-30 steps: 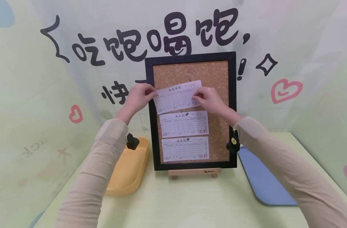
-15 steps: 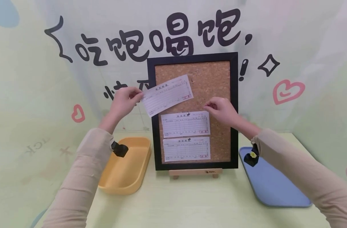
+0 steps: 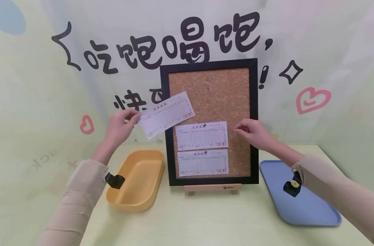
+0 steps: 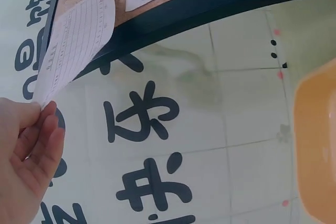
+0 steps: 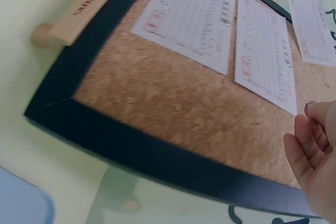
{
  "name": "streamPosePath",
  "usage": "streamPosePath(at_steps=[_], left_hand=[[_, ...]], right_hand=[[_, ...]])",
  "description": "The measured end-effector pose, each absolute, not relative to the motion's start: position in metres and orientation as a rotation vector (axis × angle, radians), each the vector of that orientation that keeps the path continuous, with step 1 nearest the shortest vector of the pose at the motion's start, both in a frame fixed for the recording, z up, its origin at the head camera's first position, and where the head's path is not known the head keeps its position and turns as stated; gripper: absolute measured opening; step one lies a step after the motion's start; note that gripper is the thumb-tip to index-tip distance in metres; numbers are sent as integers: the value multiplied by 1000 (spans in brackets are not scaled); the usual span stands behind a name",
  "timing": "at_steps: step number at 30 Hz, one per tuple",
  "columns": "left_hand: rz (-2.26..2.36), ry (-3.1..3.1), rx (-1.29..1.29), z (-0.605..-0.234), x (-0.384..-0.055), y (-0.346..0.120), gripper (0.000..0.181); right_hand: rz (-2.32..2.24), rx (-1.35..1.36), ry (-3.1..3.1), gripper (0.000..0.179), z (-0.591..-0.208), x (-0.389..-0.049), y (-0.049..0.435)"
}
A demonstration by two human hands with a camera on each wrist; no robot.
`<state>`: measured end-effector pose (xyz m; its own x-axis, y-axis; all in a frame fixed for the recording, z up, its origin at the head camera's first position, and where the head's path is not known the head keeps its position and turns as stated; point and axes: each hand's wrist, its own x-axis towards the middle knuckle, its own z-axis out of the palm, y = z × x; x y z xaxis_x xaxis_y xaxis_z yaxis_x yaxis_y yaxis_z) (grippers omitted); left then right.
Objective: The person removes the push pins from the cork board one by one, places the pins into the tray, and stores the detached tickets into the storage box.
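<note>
My left hand (image 3: pixel 120 127) pinches a white printed receipt slip (image 3: pixel 168 114) by its left end. The slip tilts up to the right and overlaps the left frame of the corkboard (image 3: pixel 217 85). In the left wrist view the receipt slip (image 4: pixel 81 40) bends slightly from thumb and fingers. My right hand (image 3: pixel 253 132) is over the board's right side, thumb and forefinger together. Between their tips a small silvery pushpin (image 5: pixel 306 105) shows in the right wrist view. Two more receipts, an upper receipt (image 3: pixel 202 136) and a lower receipt (image 3: pixel 202 164), are each pinned to the cork at the top.
The black-framed board leans on a small wooden easel (image 3: pixel 213 187) on the pale table (image 3: pixel 205 218). A yellow tray (image 3: pixel 138 181) lies to the left, a blue tray (image 3: pixel 303 201) to the right. Behind stands a wall (image 3: pixel 52 102) with black lettering and hearts.
The receipt slip has come away from the board, moving left and down in my left hand. My right hand has let go of it and moved right and down.
</note>
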<state>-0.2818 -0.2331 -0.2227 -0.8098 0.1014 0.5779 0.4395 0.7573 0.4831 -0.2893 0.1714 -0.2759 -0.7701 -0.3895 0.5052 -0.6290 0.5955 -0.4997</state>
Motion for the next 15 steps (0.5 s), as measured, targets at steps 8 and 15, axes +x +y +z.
streamPosePath(at_steps=[8, 15], left_hand=[[-884, -2448, -352, -253, -261, -254, 25], [-871, -2426, -309, -290, -245, -279, 23]], right_hand=[[982, 824, -2525, 7, -292, -277, 193], [875, 835, -2574, 7, -305, -260, 219]])
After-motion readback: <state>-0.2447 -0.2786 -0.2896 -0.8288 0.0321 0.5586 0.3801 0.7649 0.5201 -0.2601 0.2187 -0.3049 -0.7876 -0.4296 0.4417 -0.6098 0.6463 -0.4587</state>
